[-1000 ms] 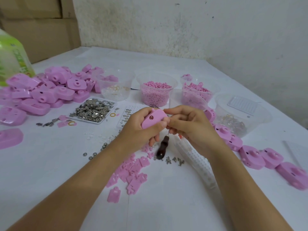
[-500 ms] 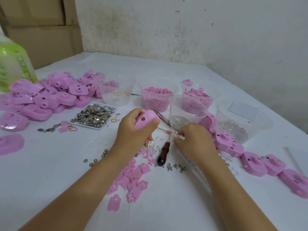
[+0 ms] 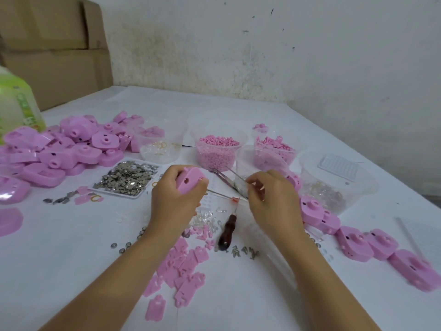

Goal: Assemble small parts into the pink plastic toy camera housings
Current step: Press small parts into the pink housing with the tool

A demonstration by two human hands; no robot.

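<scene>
Left hand [image 3: 175, 201] is raised just above the middle of the table [image 3: 59, 259], fingers and thumb curled round one pink housing [image 3: 191, 181] with its holed face turned toward the camera. Right hand [image 3: 274, 201] is level with it and close by but not touching, fingers curled in and pinching metal tweezers [image 3: 224, 179] whose tips point away toward the far left. Whether the tips carry a part cannot be told. Below the gap between the hands lies a dark-handled tool [image 3: 226, 232], flat on the table, its shaft pointing toward the far edge. Flat pink plates [image 3: 186, 266] are scattered toward the near edge, between the forearms. A heap of loose housings [image 3: 71, 149] sits at the left edge, with a white tray of metal pieces [image 3: 127, 177] just beside it. Clear tubs stand in a line toward the far edge — one is full of pink pellets [image 3: 218, 149]. A row of housings [image 3: 355, 242] runs along the right side toward the near right corner. Green bottle [image 3: 16, 108] at the far left, blurred.
</scene>
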